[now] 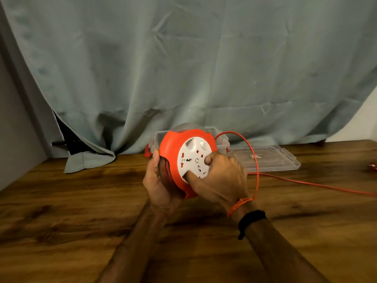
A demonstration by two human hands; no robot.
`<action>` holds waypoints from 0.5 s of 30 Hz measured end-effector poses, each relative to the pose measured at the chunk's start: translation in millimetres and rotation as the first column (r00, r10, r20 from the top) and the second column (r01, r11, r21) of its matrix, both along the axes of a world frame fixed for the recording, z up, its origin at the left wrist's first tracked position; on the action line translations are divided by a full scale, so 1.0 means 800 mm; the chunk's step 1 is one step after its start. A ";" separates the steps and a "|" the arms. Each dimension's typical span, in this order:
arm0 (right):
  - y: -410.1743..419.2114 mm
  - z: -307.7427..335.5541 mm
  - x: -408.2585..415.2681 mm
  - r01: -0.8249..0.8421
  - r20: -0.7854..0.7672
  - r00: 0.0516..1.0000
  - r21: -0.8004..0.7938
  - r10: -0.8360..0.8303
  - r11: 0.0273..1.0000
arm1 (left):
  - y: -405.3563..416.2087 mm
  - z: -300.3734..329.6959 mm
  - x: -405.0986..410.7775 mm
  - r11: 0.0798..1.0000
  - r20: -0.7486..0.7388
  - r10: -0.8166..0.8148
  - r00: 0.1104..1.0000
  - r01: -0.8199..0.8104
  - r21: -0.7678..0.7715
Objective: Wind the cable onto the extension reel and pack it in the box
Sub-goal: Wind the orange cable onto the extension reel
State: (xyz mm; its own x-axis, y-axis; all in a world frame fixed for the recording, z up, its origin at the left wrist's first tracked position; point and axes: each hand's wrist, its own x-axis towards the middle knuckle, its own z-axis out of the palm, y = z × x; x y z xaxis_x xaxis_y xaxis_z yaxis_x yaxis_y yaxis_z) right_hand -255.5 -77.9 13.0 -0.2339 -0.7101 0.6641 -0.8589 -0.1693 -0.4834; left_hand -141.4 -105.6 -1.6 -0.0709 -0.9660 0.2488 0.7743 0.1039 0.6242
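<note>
I hold a round orange extension reel (173, 152) with a white socket face above the wooden table (81, 211). My left hand (158, 184) grips the reel's back and left rim. My right hand (220, 176) grips the white face, thumb and a finger set into its round holes. An orange cable (257, 172) loops out from behind the reel, past my right wrist, and trails across the table to the right edge. Behind the reel stands a clear plastic box (221, 144), mostly hidden.
The box's clear lid (271, 160) lies flat on the table to the right of the box. A grey-green curtain (183, 68) hangs right behind them. A small red object (373, 166) sits at the far right edge.
</note>
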 end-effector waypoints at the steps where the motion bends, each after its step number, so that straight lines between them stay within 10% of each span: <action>1: 0.001 0.002 0.004 -0.003 0.060 0.998 0.017 0.002 1.000 | -0.001 -0.001 0.000 1.000 0.001 0.009 1.000 -0.009 0.010; 6: 0.001 0.005 0.014 -0.109 0.307 0.948 0.066 0.084 0.992 | 0.000 0.001 0.000 1.000 0.026 0.000 1.000 0.000 0.006; 15: -0.009 0.013 -0.023 -0.145 -0.025 0.989 -0.069 0.143 0.987 | 0.000 0.008 0.002 1.000 -0.016 -0.021 1.000 0.021 -0.022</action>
State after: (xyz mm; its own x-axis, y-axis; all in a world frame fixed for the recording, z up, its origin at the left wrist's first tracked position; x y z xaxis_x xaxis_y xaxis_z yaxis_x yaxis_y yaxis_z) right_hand -274.2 -85.4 23.1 -0.1188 -0.6864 0.7175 -0.8325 -0.3249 -0.4488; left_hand -139.8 -105.8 5.1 -0.0867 -0.9587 0.2708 0.7866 0.1009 0.6091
